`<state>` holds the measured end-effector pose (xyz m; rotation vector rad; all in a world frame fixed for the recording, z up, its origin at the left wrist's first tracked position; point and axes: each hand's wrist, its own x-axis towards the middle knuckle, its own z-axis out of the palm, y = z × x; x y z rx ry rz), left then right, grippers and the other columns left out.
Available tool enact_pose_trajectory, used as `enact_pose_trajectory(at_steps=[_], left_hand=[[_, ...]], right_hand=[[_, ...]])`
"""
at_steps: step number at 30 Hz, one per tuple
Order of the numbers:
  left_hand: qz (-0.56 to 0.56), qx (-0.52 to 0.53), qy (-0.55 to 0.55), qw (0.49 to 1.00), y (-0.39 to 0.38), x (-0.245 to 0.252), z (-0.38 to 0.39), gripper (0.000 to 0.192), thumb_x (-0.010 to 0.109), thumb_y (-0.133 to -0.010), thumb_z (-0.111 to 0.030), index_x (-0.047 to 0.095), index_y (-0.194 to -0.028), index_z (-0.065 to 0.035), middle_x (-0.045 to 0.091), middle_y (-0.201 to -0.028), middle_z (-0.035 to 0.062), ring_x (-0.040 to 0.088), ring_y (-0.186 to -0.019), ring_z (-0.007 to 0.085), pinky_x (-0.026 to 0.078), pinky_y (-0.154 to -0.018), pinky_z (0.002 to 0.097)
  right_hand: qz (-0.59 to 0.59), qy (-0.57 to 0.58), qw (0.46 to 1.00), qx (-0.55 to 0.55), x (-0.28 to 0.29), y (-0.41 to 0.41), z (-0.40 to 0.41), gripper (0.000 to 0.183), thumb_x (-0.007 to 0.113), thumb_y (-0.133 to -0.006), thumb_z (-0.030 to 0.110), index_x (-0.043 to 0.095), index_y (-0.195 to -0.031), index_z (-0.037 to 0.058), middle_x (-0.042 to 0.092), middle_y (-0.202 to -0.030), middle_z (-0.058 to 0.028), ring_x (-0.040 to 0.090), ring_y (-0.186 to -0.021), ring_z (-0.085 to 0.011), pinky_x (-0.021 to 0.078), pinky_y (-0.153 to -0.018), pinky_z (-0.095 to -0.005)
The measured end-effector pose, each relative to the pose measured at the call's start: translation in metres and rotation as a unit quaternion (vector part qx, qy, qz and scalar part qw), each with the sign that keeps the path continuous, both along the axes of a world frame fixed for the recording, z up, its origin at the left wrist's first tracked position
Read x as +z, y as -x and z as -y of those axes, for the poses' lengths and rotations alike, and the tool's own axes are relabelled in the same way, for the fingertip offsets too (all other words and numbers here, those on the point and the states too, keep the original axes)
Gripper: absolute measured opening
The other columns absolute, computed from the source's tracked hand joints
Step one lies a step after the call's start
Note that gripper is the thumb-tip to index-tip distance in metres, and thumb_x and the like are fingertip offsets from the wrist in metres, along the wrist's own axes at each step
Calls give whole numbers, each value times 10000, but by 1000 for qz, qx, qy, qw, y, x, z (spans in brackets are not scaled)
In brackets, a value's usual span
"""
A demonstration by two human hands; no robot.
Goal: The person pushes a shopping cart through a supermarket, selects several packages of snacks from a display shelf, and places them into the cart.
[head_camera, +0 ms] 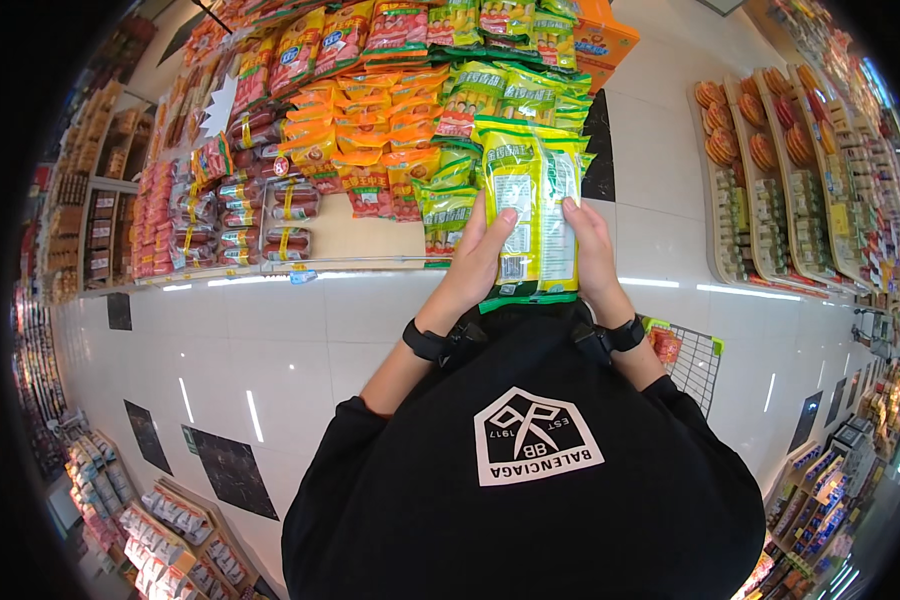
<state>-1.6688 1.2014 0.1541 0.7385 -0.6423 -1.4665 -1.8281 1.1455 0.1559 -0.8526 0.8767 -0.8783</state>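
Note:
A yellow-green plastic food packet (536, 225) is held upright between my two hands, with its printed back and barcode facing me. My left hand (487, 244) grips the packet's left edge, thumb on the front. On the opposite edge, my right hand (591, 238) presses its thumb on the packet too. Black bands are on both wrists. Just beyond the packet, similar green packets (469, 97) stand in rows on the display. Orange packets (367, 116) fill the part to their left.
The display shelf's front edge (375, 262) runs ahead of me. Packaged sausages (240, 217) lie at its left. A wire shopping cart (694, 364) stands beside me at the right, with a red packet (664, 345) inside. Tiered shelves (795, 172) stand farther right.

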Motion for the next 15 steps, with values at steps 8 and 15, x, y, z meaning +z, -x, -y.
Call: enact_pose_trajectory(at_steps=[8,15], left_hand=[[0,10,-10,1000,-2,-9,-3,463,476,-1054,-202,325,-1453,-21,521,-1334,74,512,-1189,117,428,-1014,293],[137,35,-38,989,-11,-19,-3,476,520,-1033,-171,348,-1443,0,536,-1338,155,584,-1119,153,480,-940,302]], right_hand=[[-6,6,1000,9,-2,-3,-2,370,558,-1012,289,586,-1226,-11,684,-1070,-55,640,-930,-82,499,-826,-227],[-21,75,997,-5,9,-9,1,356,598,-994,204,558,-1259,-31,695,-1071,-86,661,-903,-97,522,-786,-231]])
